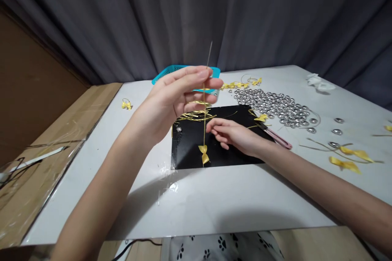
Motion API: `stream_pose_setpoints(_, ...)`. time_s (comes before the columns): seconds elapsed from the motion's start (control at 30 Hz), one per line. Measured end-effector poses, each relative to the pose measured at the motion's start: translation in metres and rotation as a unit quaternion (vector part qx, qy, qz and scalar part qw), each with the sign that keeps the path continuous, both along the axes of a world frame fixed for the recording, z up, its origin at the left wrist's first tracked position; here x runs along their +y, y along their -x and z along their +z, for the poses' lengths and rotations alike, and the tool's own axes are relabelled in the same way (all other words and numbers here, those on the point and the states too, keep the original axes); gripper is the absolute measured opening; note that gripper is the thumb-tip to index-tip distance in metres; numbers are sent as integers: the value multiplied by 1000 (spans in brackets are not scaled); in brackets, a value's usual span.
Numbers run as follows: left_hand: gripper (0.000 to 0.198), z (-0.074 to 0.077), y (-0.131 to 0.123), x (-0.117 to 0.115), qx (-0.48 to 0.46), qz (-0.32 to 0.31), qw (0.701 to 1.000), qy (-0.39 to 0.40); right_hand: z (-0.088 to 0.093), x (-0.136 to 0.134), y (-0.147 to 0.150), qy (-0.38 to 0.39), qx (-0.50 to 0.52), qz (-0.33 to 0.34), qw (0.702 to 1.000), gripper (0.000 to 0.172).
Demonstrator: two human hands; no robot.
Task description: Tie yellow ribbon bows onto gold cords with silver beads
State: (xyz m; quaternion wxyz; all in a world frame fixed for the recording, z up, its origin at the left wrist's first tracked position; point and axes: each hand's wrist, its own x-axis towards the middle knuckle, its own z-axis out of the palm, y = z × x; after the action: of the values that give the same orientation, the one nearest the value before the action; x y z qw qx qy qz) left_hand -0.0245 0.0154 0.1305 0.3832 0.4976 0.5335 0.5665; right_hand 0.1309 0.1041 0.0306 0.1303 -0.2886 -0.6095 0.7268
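Note:
My left hand [180, 96] is raised above the table and pinches a thin gold wire [204, 110] that stands upright. A small yellow ribbon bow [203, 154] hangs at the wire's lower end, just over a black mat [190, 147]. My right hand [232, 132] rests on the mat to the right of the wire, fingers curled and pointing left, close to a bundle of gold wires [196, 115]. Whether it holds anything I cannot make out.
A heap of silver beads [275, 106] lies behind the mat on the white table [214, 200]. Yellow bows [349, 159] and loose beads are scattered at right, one bow [126, 105] at left. A turquoise basket [171, 71] stands at the back, cardboard [36, 163] at left.

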Motion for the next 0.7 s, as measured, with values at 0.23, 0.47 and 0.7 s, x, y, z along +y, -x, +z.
stream_pose_setpoints(0.23, 24, -18, 18, 17, -11, 30, 999, -8, -10, -10, 10, -132, -65, 129, 981, 23)
stream_pose_setpoints(0.47, 26, -27, 31, 26, -23, 30, 999, 5, -17, -9, 8, -353, -85, 128, 923, 11)
stream_pose_setpoints(0.7, 22, -25, 29, 21, 7, -1, 999, 35, -19, 0, -3, -453, -53, 176, 872, 13)
